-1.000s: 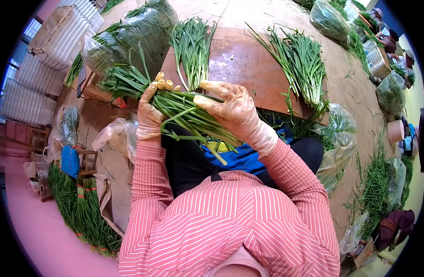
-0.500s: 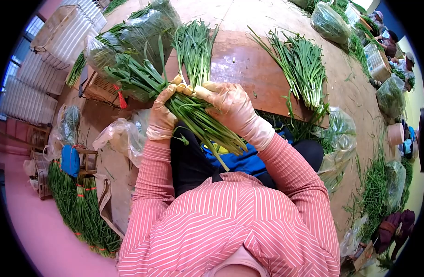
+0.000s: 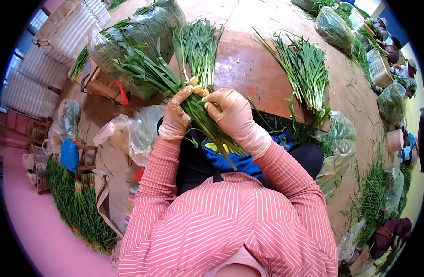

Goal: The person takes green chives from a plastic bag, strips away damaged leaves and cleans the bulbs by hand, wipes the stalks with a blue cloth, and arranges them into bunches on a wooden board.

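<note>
Diagonally held, a bunch of green stalks point(image 3: 209, 125) is seen in front of the torso, above the lap and off the near left part of the table point(image 3: 249, 76). Its long axis runs from far left to near right: leafy tips are pointed away and to the left, bare stalk ends toward the lap and slightly right. The bunch is gripped around its middle by the left hand point(image 3: 176, 115), fingers wrapped over it, yellowed glove fingertips showing on the far side. The right hand point(image 3: 236, 116) is set against the right side of the bunch, fingers bent and drawn together with the thumb (whether a stalk is pinched there cannot be told). Thin, stained gloves are worn on both.

On the table, two loose bundles are noted. The left bundle point(image 3: 200, 53) is laid with leaves away and pale ends near the left fingertips; the right bundle point(image 3: 309, 76) is laid well apart, leaves away, pale ends toward the near right corner. Between them a small pale scrap point(image 3: 237, 60) is seen. Beyond the left hand, a wicker basket point(image 3: 103, 85) and stuffed plastic bags point(image 3: 154, 34) are placed. Farther left, banded bundles point(image 3: 78, 203) are stacked on the floor.
</note>
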### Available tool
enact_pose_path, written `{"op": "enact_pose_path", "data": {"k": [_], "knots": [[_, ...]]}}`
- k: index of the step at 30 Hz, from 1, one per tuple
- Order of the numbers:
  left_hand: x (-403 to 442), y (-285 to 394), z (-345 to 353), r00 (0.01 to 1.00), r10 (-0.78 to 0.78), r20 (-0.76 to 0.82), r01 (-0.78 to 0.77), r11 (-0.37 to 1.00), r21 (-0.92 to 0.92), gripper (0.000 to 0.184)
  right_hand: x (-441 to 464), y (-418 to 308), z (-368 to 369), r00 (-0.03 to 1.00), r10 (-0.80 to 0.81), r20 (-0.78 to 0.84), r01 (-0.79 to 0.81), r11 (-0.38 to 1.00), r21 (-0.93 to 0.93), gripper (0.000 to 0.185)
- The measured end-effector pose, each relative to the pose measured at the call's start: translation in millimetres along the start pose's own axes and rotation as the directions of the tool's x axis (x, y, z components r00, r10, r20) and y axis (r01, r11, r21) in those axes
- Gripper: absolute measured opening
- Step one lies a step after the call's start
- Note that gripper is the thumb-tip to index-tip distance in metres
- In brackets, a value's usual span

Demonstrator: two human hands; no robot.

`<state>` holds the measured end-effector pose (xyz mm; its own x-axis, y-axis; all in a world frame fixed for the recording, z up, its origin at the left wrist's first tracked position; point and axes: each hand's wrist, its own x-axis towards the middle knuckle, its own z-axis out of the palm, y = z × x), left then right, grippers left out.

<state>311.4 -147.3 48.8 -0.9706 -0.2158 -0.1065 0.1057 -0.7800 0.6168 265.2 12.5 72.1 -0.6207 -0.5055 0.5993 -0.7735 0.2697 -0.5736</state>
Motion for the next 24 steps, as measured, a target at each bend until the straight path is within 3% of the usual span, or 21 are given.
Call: {"op": "enact_pose_path", "data": {"k": [1, 3, 4, 9, 11, 13, 15, 16, 18, 20, 21, 23, 24], "knots": [[0.0, -1.4, 0.0, 1.0, 0.008, -0.011, -0.008, 1.0, 0.006, 0.034, -1.5, 1.2, 0.7, 1.0, 0.004, 0.004, -0.004, 1.0, 0.0, 0.015], [0.2, -5.0, -1.3, 1.0, -0.005, -0.014, 0.005, 1.0, -0.007, 0.034, -1.3, 3.3, 0.6, 0.894, 0.422, 0.151, -0.441, 0.888, 0.13, 0.013], [-0.2, -6.7, 0.6, 0.999, -0.002, -0.035, 0.002, 1.0, -0.008, 0.034, -0.8, 7.0, 3.9, 0.814, 0.525, 0.247, -0.58, 0.757, 0.301, 0.015], [-0.1, -13.2, 6.2, 0.998, -0.005, -0.056, 0.003, 0.999, -0.038, 0.031, -5.0, 26.9, 19.5, 0.812, 0.562, 0.159, -0.584, 0.781, 0.221, 0.023], [-1.9, -15.0, 10.3, 1.0, -0.011, -0.021, 0.009, 0.997, -0.081, 0.03, -6.5, 32.8, 23.7, 0.758, 0.607, 0.239, -0.645, 0.642, 0.414, 0.023], [-1.6, -16.8, 8.6, 1.0, -0.019, 0.023, 0.022, 0.994, -0.106, 0.031, -6.4, 33.9, 22.0, 0.757, 0.596, 0.269, -0.647, 0.626, 0.435, 0.022], [0.9, -17.3, 2.3, 0.999, -0.035, -0.008, 0.034, 0.993, -0.109, 0.031, -5.7, 31.8, 19.8, 0.708, 0.621, 0.336, -0.679, 0.471, 0.563, 0.018], [2.3, -17.2, -0.1, 0.998, -0.049, -0.039, 0.044, 0.993, -0.113, 0.031, -2.9, 31.4, 15.9, 0.708, 0.621, 0.336, -0.68, 0.471, 0.562, 0.018], [3.0, -16.9, -1.4, 0.998, -0.06, -0.021, 0.056, 0.986, -0.154, 0.029, 6.1, 36.8, 4.4, 0.792, 0.581, 0.189, -0.529, 0.498, 0.687, 0.015], [7.5, -18.7, -10.8, 0.999, -0.05, -0.006, 0.048, 0.97, -0.237, 0.026, 16.3, 58.3, -19.0, 0.853, 0.516, -0.073, -0.309, 0.614, 0.726, 0.015], [8.6, -15.1, -13.4, 0.999, -0.049, -0.006, 0.046, 0.97, -0.237, 0.026, 21.3, 64.2, -42.2, 0.842, 0.509, -0.177, -0.283, 0.697, 0.659, 0.016], [9.1, -6.7, -18.3, 0.983, -0.039, -0.18, -0.008, 0.968, -0.252, 0.026, 15.9, 100.4, -79.7, 0.755, 0.55, -0.356, -0.442, 0.829, 0.343, 0.019], [9.5, -3.3, -19.9, 0.983, 0.014, -0.183, -0.065, 0.959, -0.274, 0.026, 0.7, 149.6, -92.3, 0.837, 0.399, -0.374, -0.406, 0.912, 0.064, 0.019]]}}
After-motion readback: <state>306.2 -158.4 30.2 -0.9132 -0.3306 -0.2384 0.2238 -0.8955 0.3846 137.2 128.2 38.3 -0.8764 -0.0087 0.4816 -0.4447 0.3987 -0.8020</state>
